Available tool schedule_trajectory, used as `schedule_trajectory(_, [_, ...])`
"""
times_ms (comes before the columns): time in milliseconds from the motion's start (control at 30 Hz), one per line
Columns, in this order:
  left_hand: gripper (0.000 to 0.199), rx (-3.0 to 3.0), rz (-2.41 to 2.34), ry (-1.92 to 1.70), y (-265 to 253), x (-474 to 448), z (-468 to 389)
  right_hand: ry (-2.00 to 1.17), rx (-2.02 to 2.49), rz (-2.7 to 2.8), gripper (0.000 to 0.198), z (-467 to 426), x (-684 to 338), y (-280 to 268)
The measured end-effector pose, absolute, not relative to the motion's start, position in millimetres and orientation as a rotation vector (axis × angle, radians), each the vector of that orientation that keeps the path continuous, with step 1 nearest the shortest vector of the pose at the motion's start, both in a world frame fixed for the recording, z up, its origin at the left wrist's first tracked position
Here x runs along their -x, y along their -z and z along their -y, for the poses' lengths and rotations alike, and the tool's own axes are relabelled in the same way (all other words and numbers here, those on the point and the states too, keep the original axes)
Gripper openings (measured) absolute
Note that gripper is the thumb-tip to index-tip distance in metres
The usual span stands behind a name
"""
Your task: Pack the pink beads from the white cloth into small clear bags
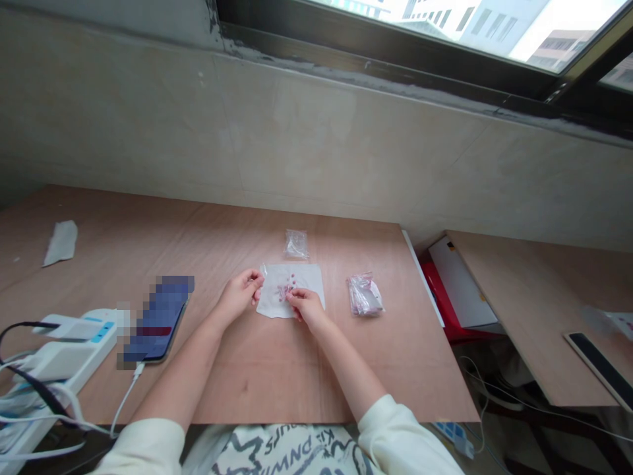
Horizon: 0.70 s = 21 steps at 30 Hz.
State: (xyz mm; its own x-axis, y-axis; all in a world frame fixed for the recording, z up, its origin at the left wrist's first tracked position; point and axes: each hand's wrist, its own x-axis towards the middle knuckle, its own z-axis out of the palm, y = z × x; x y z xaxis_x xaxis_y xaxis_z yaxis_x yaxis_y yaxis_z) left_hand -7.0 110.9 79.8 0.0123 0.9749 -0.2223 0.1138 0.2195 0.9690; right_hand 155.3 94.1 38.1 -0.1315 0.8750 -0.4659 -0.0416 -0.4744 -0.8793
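Note:
A white sheet of paper or cloth (271,305) lies on the wooden table, with several small dark red pieces, like beads, (284,289) near its middle. My left hand (242,290) is closed in a pinch over the sheet's left edge. A thin, clear glint shows by its fingertips, too small to name. At the pieces, the fingers of my right hand (306,306) are pinched together and touch or hover just above them. Whatever that pinch holds is hidden. Beyond the sheet lies a small clear plastic bag (296,244). To the right sits a stack of clear bags with pinkish edges (364,295).
On the left, a phone (161,320) is plugged into a white cable beside a power strip (93,349) crowded with plugs. A crumpled white tissue (61,243) lies at the far left. Past a gap on the right stands another table (539,284). The wall rises behind.

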Motion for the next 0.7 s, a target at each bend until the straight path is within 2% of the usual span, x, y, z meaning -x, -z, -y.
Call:
schedule_trajectory(267, [0.031,-1.149,-1.389,-0.957,-74.8,16.2,-103.8,-1.676,1.436,0.903,0.018,-92.0,-156.3,-43.1])
schedule_trajectory(500, [0.028,-1.337,-1.257,-0.601,-89.7,36.8,-86.2,-1.286,1.401,1.074,0.016,-93.0,-164.8,-82.4])
schedule_trajectory(633, [0.037,-1.290,-1.408,-0.846,-102.2,28.4,-93.3,-1.229,1.371,1.327,0.010,-91.1,-172.4,-105.9])
schedule_trajectory(700, [0.035,-1.313,-1.307,-0.886,-108.2,17.2,-97.3,-1.197,1.335,1.428,0.010,-89.2,-173.4,-111.1])
